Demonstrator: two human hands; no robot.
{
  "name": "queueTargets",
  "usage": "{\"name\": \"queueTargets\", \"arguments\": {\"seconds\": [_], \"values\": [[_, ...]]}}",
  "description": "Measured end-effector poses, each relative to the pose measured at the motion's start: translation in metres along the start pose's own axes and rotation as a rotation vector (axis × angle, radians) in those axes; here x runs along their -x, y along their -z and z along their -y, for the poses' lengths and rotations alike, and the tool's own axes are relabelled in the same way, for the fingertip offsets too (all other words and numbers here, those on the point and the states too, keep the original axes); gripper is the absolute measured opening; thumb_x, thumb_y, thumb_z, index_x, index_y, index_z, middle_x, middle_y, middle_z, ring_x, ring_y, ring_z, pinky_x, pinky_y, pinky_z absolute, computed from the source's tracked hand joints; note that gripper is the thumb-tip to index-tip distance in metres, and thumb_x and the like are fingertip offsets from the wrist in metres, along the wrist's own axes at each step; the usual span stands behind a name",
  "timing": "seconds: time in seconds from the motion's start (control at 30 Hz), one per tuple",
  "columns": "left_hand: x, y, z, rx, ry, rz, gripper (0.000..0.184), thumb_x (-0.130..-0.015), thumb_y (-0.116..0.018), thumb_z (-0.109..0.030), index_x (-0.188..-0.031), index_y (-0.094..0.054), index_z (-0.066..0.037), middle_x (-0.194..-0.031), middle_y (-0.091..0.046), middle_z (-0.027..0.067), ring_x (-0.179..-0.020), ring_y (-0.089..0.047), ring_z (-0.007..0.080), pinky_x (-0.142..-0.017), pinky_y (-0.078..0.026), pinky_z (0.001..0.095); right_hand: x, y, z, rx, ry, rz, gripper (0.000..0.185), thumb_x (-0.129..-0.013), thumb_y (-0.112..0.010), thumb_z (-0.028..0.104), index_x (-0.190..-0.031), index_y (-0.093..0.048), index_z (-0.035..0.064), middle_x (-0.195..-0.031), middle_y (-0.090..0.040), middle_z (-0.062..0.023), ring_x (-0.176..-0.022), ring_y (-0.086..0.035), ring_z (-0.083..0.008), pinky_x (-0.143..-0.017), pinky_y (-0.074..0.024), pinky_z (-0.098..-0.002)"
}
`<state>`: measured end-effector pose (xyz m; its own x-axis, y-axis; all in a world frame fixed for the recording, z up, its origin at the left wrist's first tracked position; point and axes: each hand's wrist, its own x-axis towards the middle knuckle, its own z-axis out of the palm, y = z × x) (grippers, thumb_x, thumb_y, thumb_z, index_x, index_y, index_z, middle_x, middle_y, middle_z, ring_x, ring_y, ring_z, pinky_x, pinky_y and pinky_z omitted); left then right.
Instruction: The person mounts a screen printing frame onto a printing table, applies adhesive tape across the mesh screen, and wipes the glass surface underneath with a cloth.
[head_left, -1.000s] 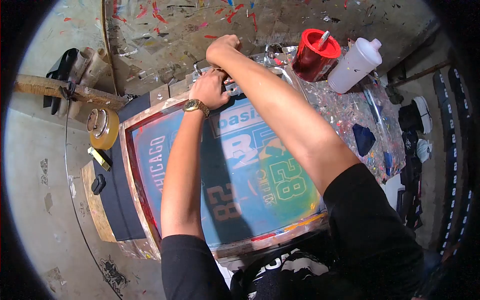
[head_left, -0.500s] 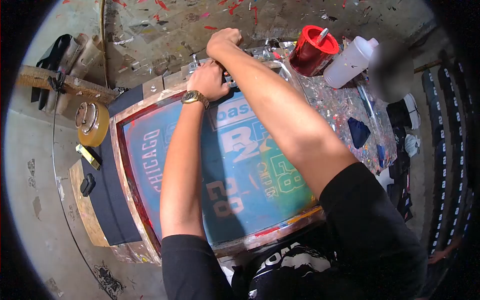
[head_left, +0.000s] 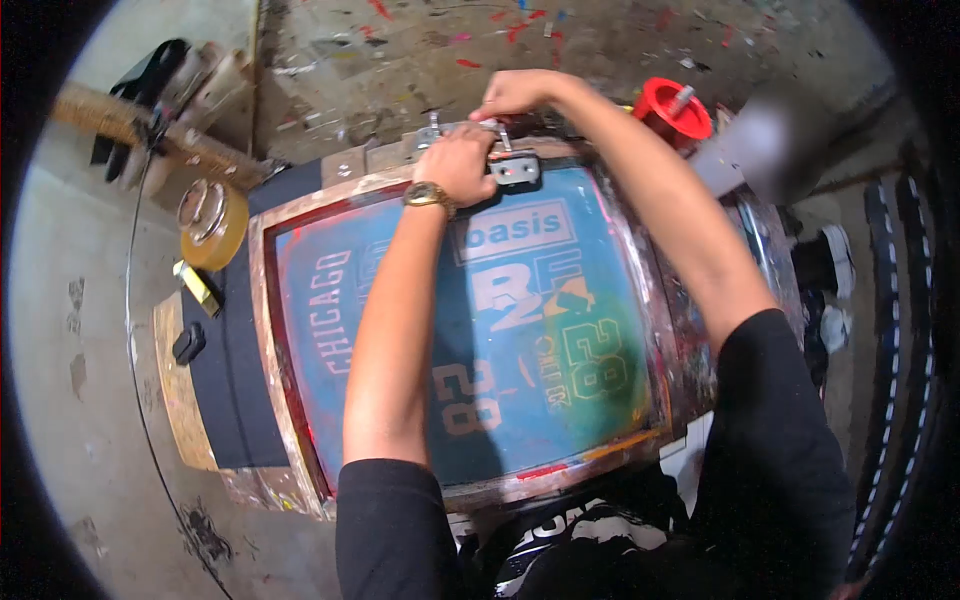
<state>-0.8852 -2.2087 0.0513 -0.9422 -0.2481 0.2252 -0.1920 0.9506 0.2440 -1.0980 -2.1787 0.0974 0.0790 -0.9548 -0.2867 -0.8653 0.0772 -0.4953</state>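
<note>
A wooden screen-printing frame (head_left: pixel 275 325) holds a blue stencil mesh (head_left: pixel 395 255) with lettering such as "CHICAGO" and "oasis". At its far edge my left hand (head_left: pixel 458 165), wearing a gold wristwatch (head_left: pixel 425 194), is closed over the wood, fingertips bent away from me. Right beside its thumb sits a metal hinge clamp (head_left: pixel 516 172) with upright bolts. My right hand (head_left: pixel 518 92) is just beyond, fingers pinched together near the clamp bolts; what they hold is hidden. Another bolt (head_left: pixel 434 122) stands left of my left hand.
On the right stand a red paint can (head_left: pixel 675 112) and a translucent bottle (head_left: pixel 735 150). A jar of yellowish liquid (head_left: pixel 220 225), a small yellow box (head_left: pixel 197 288) and a black object (head_left: pixel 188 343) are on the left. Rolled sheets (head_left: pixel 205 85) hang behind a wooden beam (head_left: pixel 110 112).
My view has shifted, so the frame sits lower and further right. My right forearm has swung right, uncovering the "oasis" print and the clamp. My left hand stays at the far edge.
</note>
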Motion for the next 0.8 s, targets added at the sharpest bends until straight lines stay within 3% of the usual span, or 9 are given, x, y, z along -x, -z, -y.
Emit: {"name": "queueTargets", "arguments": {"seconds": [0.07,0.13,0.23,0.3,0.4,0.6,0.67,0.73,0.8], "values": [[0.0,-0.003,0.001,0.015,0.018,-0.021,0.041,-0.07,-0.068,-0.022,-0.107,-0.064,-0.005,-0.116,-0.066,0.0196,-0.115,-0.062,0.0351,-0.101,-0.05,0.0452,0.007,0.002,-0.013,0.0,-0.024,-0.01,0.062,-0.095,-0.063,0.058,-0.061,-0.054,0.0072,-0.056,-0.038,0.0042,-0.057,-0.036,-0.0088,-0.051,-0.0323,-0.0321],[0.001,-0.006,0.001,0.006,-0.01,-0.077,0.037,-0.07,-0.068,-0.023,-0.102,-0.064,-0.005,-0.109,-0.068,0.0187,-0.111,-0.063,0.0351,-0.099,-0.051,0.0453,0.011,-0.002,-0.019,0.0,-0.032,-0.072,0.061,-0.096,-0.059,0.063,-0.069,-0.056,0.0082,-0.06,-0.044,0.0035,-0.058,-0.043,-0.0097,-0.052,-0.0355,-0.031],[0.001,-0.003,0.003,0.01,-0.018,-0.046,0.043,-0.07,-0.067,-0.023,-0.109,-0.062,-0.004,-0.109,-0.067,0.0202,-0.112,-0.062,0.0366,-0.099,-0.05,0.0458,0.004,-0.003,-0.02,-0.142,-0.087,0.108,0.064,-0.096,-0.054,0.068,-0.069,-0.056,0.0095,-0.061,-0.047,0.0028,-0.057,-0.044,-0.0102,-0.052,-0.0359,-0.0296],[0.0,-0.003,0.001,0.031,0.01,-0.01,0.05,-0.069,-0.067,-0.022,-0.116,-0.061,-0.004,-0.114,-0.066,0.0219,-0.114,-0.06,0.0386,-0.101,-0.049,0.0463,0.009,0.004,-0.02,-0.208,-0.246,0.245,0.065,-0.097,-0.05,0.068,-0.068,-0.054,0.0111,-0.062,-0.044,0.0043,-0.055,-0.039,-0.0092,-0.051,-0.0326,-0.0278],[0.001,-0.006,0.001,-0.009,-0.001,-0.064,0.042,-0.072,-0.068,-0.026,-0.109,-0.064,-0.007,-0.109,-0.067,0.0205,-0.111,-0.063,0.0356,-0.101,-0.05,0.0454,0.011,0.012,-0.023,-0.489,-0.197,0.457,0.063,-0.099,-0.047,0.066,-0.067,-0.051,0.0124,-0.062,-0.039,0.0059,-0.054,-0.031,-0.0081,-0.051,-0.0284,-0.026],[-0.001,0.0,-0.001,-0.003,0.021,0.017,0.05,-0.071,-0.067,-0.023,-0.118,-0.063,-0.006,-0.115,-0.066,0.0217,-0.114,-0.061,0.0391,-0.102,-0.049,0.0475,0.002,0.002,-0.036,-0.62,-0.161,0.408,0.056,-0.099,-0.055,0.06,-0.066,-0.051,0.0141,-0.061,-0.036,0.008,-0.053,-0.027,-0.0058,-0.05,-0.023,-0.0243],[-0.001,0.002,-0.002,0.009,0.043,0.061,0.053,-0.071,-0.065,-0.021,-0.121,-0.062,-0.004,-0.119,-0.066,0.0218,-0.118,-0.059,0.0411,-0.104,-0.048,0.0488,-0.002,0.003,-0.032,-0.389,-0.197,0.29,0.058,-0.097,-0.059,0.06,-0.062,-0.05,0.0148,-0.057,-0.036,0.0076,-0.05,-0.026,-0.0059,-0.049,-0.0215,-0.0249],[-0.001,-0.004,0.001,0.016,0.012,0.0,0.05,-0.072,-0.064,-0.021,-0.119,-0.063,-0.003,-0.12,-0.067,0.0216,-0.121,-0.058,0.0421,-0.105,-0.047,0.049,0.001,0.001,-0.028,-0.386,-0.233,0.241,0.061,-0.091,-0.066,0.064,-0.057,-0.05,0.0153,-0.054,-0.035,0.0062,-0.046,-0.026,-0.0089,-0.046,-0.0193,-0.0294],[0.0,-0.01,0.005,-0.037,-0.029,-0.059,0.05,-0.073,-0.067,-0.024,-0.12,-0.064,-0.007,-0.115,-0.067,0.0203,-0.113,-0.063,0.0372,-0.099,-0.051,0.0466,0.008,-0.002,-0.013,-0.389,-0.295,0.134,0.061,-0.088,-0.069,0.065,-0.056,-0.049,0.0158,-0.054,-0.035,0.0058,-0.046,-0.026,-0.01,-0.046,-0.0184,-0.0313]]}}
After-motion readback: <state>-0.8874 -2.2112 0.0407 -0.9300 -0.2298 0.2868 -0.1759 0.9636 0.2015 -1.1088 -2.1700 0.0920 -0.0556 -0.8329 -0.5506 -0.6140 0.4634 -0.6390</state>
